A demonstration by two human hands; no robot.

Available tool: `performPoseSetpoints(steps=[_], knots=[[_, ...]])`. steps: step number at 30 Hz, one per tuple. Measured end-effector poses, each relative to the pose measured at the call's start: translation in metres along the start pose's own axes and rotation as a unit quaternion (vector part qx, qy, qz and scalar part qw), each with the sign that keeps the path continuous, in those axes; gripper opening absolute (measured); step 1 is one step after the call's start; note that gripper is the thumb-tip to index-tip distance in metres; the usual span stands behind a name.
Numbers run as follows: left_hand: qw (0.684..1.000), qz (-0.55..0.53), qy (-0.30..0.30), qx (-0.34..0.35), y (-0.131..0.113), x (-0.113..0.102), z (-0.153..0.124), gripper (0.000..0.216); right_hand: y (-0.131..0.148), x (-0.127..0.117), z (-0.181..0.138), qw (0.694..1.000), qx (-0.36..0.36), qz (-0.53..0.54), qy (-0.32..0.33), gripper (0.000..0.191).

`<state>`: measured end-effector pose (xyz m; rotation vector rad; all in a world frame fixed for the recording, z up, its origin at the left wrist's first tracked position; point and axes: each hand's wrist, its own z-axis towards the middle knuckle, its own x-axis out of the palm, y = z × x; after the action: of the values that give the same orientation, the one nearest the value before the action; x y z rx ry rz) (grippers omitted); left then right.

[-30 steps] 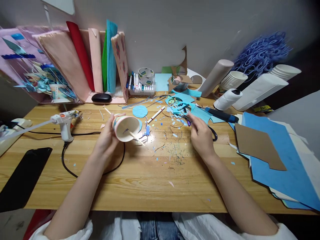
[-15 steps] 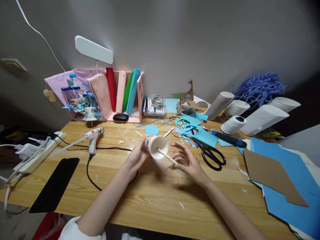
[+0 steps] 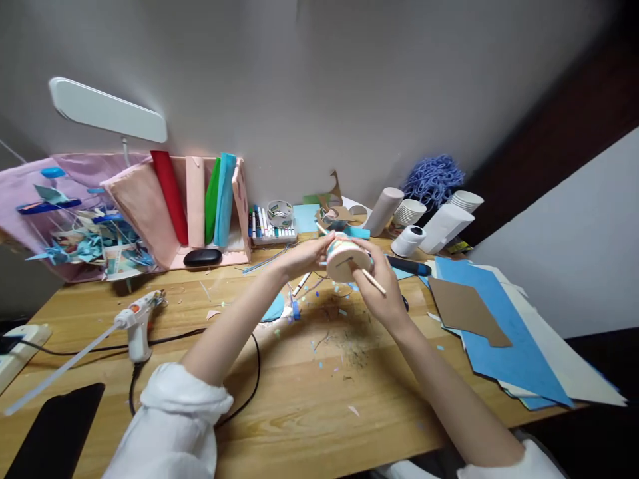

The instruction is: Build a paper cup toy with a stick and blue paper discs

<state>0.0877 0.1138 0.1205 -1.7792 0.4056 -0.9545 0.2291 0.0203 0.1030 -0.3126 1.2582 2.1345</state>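
The wooden desk stands against a grey wall, strewn with blue paper scraps, with a white lamp up at the left and a glue gun lying near my left sleeve. I hold the paper cup in the air above the back middle of the desk, just in front of the marker box. It is cream-coloured with a pale pink and teal pattern on its side, and one round end is turned towards me. A thin wooden stick pokes out of it down to the right, across my fingers. My left hand is closed on the cup's left side. My right hand is wrapped round its right side, thumb on the round end beside the stick.

Half a second ago only my left hand gripped the cup, its open mouth faced me, and my right hand lay open with spread fingers under the stick's end. Since then the cup has come up and farther back, and my right hand now hides the scissors that lay in plain view.
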Motion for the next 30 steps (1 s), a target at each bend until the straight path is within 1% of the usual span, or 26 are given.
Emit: performPoseSetpoints(steps=[1, 2, 3, 5, 6, 7, 8, 10, 11, 13, 15, 16, 17, 18, 20, 22, 23, 25, 27, 30], knots=[[0.999, 0.03, 0.022, -0.006, -0.005, -0.002, 0.005, 0.045, -0.008, 0.002, 0.005, 0.999, -0.032, -0.021, -0.024, 0.041], [0.997, 0.069, 0.019, -0.006, -0.007, -0.005, 0.008, 0.049, -0.019, 0.004, 0.009, 0.996, -0.064, -0.04, -0.037, 0.04], [0.993, 0.118, -0.007, -0.001, -0.007, -0.008, 0.006, 0.052, -0.031, 0.007, 0.012, 0.993, -0.091, -0.057, -0.039, 0.04], [0.969, 0.229, -0.095, 0.003, 0.001, -0.017, -0.01, 0.055, -0.057, 0.012, 0.015, 0.986, -0.139, -0.086, -0.029, 0.041], [0.947, 0.29, -0.141, 0.001, 0.008, -0.021, -0.025, 0.056, -0.069, 0.013, 0.017, 0.983, -0.155, -0.102, -0.018, 0.041], [0.937, 0.307, -0.165, -0.007, 0.016, -0.024, -0.044, 0.055, -0.077, 0.012, 0.019, 0.979, -0.17, -0.115, -0.01, 0.042], [0.929, 0.32, -0.182, -0.015, 0.025, -0.025, -0.066, 0.053, -0.083, 0.009, 0.022, 0.975, -0.182, -0.123, -0.016, 0.042], [0.906, 0.377, -0.185, -0.054, 0.043, -0.024, -0.114, 0.048, -0.082, -0.005, 0.033, 0.964, -0.228, -0.127, -0.056, 0.041], [0.9, 0.381, -0.198, -0.067, 0.053, -0.021, -0.138, 0.045, -0.077, -0.015, 0.04, 0.954, -0.26, -0.124, -0.083, 0.041], [0.905, 0.344, -0.238, -0.081, 0.07, -0.014, -0.181, 0.042, -0.062, -0.036, 0.055, 0.934, -0.311, -0.12, -0.13, 0.043], [0.906, 0.283, -0.304, -0.078, 0.087, -0.009, -0.218, 0.042, -0.049, -0.051, 0.066, 0.934, -0.308, -0.114, -0.144, 0.046], [0.9, 0.258, -0.343, -0.071, 0.095, -0.009, -0.233, 0.042, -0.046, -0.054, 0.069, 0.932, -0.312, -0.111, -0.145, 0.048], [0.885, 0.244, -0.392, -0.06, 0.102, -0.01, -0.248, 0.043, -0.048, -0.053, 0.069, 0.929, -0.327, -0.109, -0.133, 0.049], [0.861, 0.241, -0.444, -0.053, 0.11, -0.013, -0.261, 0.044, -0.053, -0.048, 0.067, 0.926, -0.345, -0.111, -0.108, 0.051], [0.788, 0.257, -0.558, -0.037, 0.123, -0.024, -0.284, 0.047, -0.074, -0.031, 0.058, 0.914, -0.379, -0.142, -0.013, 0.054], [0.722, 0.288, -0.629, -0.017, 0.132, -0.037, -0.301, 0.049, -0.102, -0.011, 0.044, 0.895, -0.384, -0.208, 0.091, 0.052], [0.696, 0.311, -0.647, -0.016, 0.135, -0.044, -0.308, 0.049, -0.114, -0.002, 0.037, 0.882, -0.375, -0.246, 0.142, 0.051], [0.647, 0.364, -0.669, -0.037, 0.138, -0.059, -0.316, 0.049, -0.134, 0.011, 0.025, 0.862, -0.35, -0.298, 0.214, 0.054], [0.608, 0.405, -0.68, -0.062, 0.135, -0.073, -0.317, 0.049, -0.143, 0.016, 0.018, 0.86, -0.316, -0.326, 0.235, 0.056], [0.565, 0.431, -0.699, -0.086, 0.126, -0.094, -0.312, 0.049, -0.144, 0.009, 0.018, 0.864, -0.281, -0.328, 0.26, 0.056]])
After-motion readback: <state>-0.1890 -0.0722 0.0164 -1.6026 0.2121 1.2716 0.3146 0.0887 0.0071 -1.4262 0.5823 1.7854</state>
